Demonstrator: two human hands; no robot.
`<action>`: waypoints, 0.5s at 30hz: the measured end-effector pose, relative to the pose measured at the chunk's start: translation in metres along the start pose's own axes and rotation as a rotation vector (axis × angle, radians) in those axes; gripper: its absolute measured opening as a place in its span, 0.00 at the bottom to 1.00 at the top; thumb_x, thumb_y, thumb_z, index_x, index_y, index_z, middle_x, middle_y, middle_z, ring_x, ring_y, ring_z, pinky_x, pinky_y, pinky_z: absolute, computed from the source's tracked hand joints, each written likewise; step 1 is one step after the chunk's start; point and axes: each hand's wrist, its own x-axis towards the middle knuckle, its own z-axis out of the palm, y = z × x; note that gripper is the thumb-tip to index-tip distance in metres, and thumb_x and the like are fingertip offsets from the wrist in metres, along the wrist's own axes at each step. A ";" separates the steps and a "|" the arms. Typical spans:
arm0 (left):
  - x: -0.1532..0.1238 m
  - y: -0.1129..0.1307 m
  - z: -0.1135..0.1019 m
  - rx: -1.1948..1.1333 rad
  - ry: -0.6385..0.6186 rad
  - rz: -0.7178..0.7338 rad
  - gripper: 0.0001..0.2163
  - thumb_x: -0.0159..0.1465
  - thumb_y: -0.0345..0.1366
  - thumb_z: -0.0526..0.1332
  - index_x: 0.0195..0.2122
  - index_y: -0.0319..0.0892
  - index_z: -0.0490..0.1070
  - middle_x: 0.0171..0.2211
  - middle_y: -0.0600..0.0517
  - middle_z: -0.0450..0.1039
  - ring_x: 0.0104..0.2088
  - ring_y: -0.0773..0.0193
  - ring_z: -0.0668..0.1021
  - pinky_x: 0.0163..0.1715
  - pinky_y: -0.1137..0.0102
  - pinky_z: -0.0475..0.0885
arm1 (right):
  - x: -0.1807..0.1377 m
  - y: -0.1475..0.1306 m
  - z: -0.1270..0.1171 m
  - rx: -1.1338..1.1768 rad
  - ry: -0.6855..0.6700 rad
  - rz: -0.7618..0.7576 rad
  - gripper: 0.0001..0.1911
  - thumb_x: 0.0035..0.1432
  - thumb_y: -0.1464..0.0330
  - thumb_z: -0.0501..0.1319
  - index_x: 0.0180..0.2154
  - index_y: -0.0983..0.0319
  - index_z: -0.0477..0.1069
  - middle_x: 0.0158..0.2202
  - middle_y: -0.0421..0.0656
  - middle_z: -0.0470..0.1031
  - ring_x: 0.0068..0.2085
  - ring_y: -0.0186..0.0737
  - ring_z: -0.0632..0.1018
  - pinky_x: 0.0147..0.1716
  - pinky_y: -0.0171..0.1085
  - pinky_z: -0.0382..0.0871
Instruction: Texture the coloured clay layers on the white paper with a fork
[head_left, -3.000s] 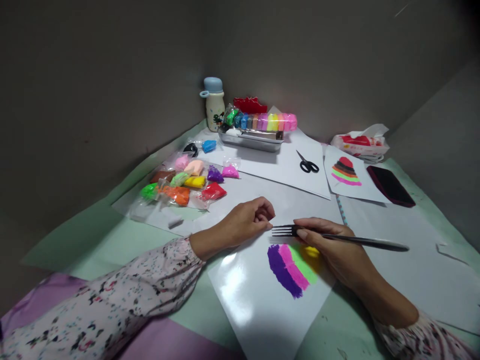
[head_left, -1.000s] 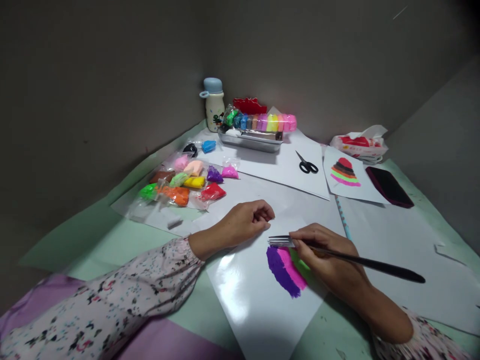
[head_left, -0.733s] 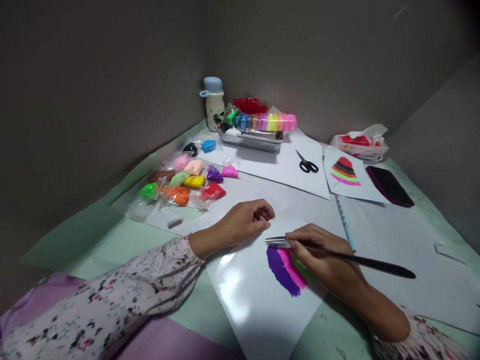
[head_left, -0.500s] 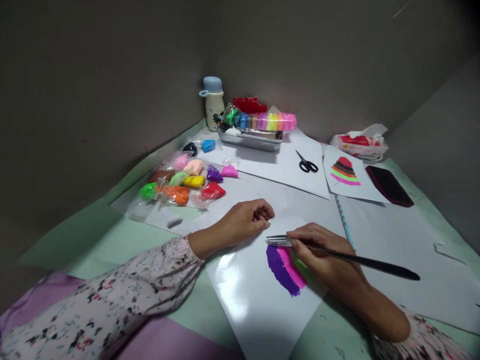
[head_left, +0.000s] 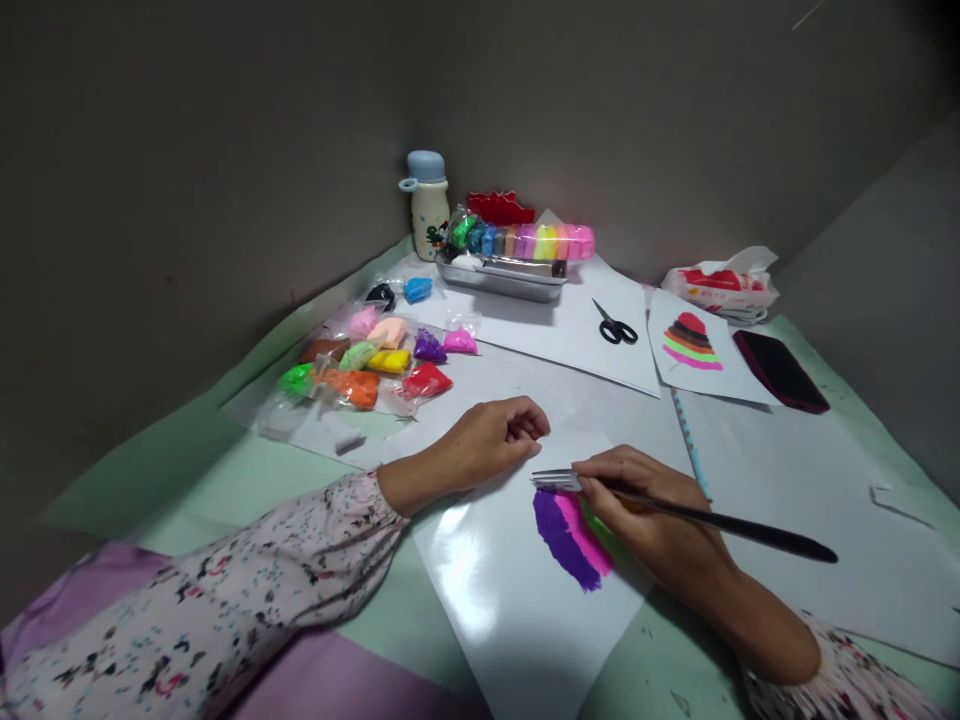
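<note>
In my right hand [head_left: 649, 505] is a metal fork [head_left: 556, 480] with a dark handle, pinched near its head, the handle pointing right. Its tines are at the top edge of a banded clay shape [head_left: 566, 540] in purple, pink and green; I cannot tell whether they touch it. Part of the shape is hidden beneath my right hand. It lies on a glossy white sheet [head_left: 517, 630]. My left hand [head_left: 499, 440] rests on its side at the sheet's upper left, fingers curled in, with nothing visible in them.
Several bagged clay lumps [head_left: 390, 362] lie at left. Behind are a bottle [head_left: 430, 205], a metal tray [head_left: 499, 282] and a row of coloured clay [head_left: 525, 242]. Scissors [head_left: 615, 325], a striped clay picture [head_left: 690, 345], a phone [head_left: 780, 370], tissues [head_left: 720, 287] and a blue dotted strip [head_left: 690, 440] are at right.
The fork has tilted very slightly, its tines a touch higher and its handle end a little lower. My left hand stays in place.
</note>
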 end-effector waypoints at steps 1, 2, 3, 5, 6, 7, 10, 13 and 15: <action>0.000 0.000 0.000 0.001 0.000 0.000 0.08 0.58 0.30 0.59 0.38 0.42 0.71 0.32 0.52 0.73 0.32 0.67 0.73 0.34 0.72 0.68 | 0.000 0.001 0.000 0.002 -0.006 -0.002 0.07 0.58 0.70 0.59 0.35 0.58 0.77 0.33 0.41 0.79 0.34 0.38 0.80 0.33 0.37 0.74; 0.000 0.000 0.000 0.001 0.000 0.001 0.08 0.58 0.30 0.59 0.38 0.42 0.71 0.32 0.52 0.73 0.32 0.67 0.73 0.34 0.72 0.68 | 0.000 0.002 0.000 0.001 -0.007 0.000 0.07 0.57 0.71 0.59 0.35 0.58 0.77 0.33 0.41 0.79 0.34 0.38 0.80 0.33 0.36 0.74; 0.000 0.000 0.000 0.001 -0.001 0.001 0.08 0.58 0.30 0.59 0.38 0.41 0.71 0.32 0.52 0.73 0.32 0.67 0.73 0.34 0.72 0.68 | 0.000 0.003 0.000 -0.002 -0.002 0.006 0.07 0.57 0.71 0.59 0.35 0.59 0.77 0.33 0.41 0.79 0.34 0.37 0.80 0.33 0.36 0.74; 0.000 0.000 0.000 0.001 -0.003 0.003 0.08 0.58 0.30 0.58 0.38 0.41 0.71 0.32 0.52 0.73 0.32 0.68 0.73 0.34 0.72 0.68 | -0.001 0.005 -0.001 -0.003 0.018 0.032 0.07 0.56 0.72 0.60 0.34 0.59 0.77 0.33 0.41 0.79 0.34 0.37 0.79 0.33 0.35 0.73; 0.000 0.000 0.000 0.003 -0.004 0.003 0.08 0.58 0.30 0.58 0.38 0.41 0.71 0.32 0.52 0.73 0.32 0.68 0.73 0.34 0.72 0.68 | -0.001 0.005 -0.001 0.001 0.026 0.048 0.07 0.56 0.72 0.61 0.34 0.59 0.77 0.33 0.40 0.79 0.34 0.36 0.79 0.33 0.35 0.73; 0.000 0.000 0.000 0.005 -0.004 0.004 0.08 0.58 0.30 0.58 0.38 0.41 0.71 0.32 0.52 0.73 0.32 0.67 0.73 0.34 0.72 0.68 | -0.001 0.006 -0.001 0.008 0.029 0.065 0.07 0.55 0.72 0.61 0.34 0.58 0.78 0.33 0.40 0.79 0.34 0.36 0.79 0.34 0.34 0.73; 0.000 -0.001 0.000 0.011 -0.003 0.008 0.08 0.58 0.30 0.58 0.39 0.41 0.71 0.32 0.52 0.73 0.33 0.67 0.73 0.34 0.72 0.68 | -0.001 0.008 -0.001 0.035 0.013 0.114 0.07 0.55 0.73 0.61 0.34 0.57 0.78 0.33 0.39 0.79 0.35 0.35 0.79 0.35 0.33 0.73; 0.000 -0.001 0.000 0.014 -0.004 0.009 0.08 0.58 0.30 0.58 0.39 0.42 0.71 0.32 0.52 0.73 0.32 0.67 0.73 0.34 0.72 0.68 | -0.001 0.009 -0.002 0.045 -0.002 0.153 0.07 0.55 0.72 0.61 0.35 0.56 0.78 0.33 0.38 0.78 0.34 0.34 0.78 0.33 0.33 0.72; 0.000 -0.001 0.000 0.014 -0.007 0.006 0.08 0.58 0.30 0.58 0.38 0.41 0.71 0.32 0.52 0.73 0.32 0.67 0.73 0.34 0.72 0.68 | 0.000 0.009 -0.002 0.053 0.008 0.171 0.07 0.55 0.71 0.62 0.34 0.56 0.78 0.33 0.38 0.78 0.33 0.34 0.78 0.33 0.32 0.72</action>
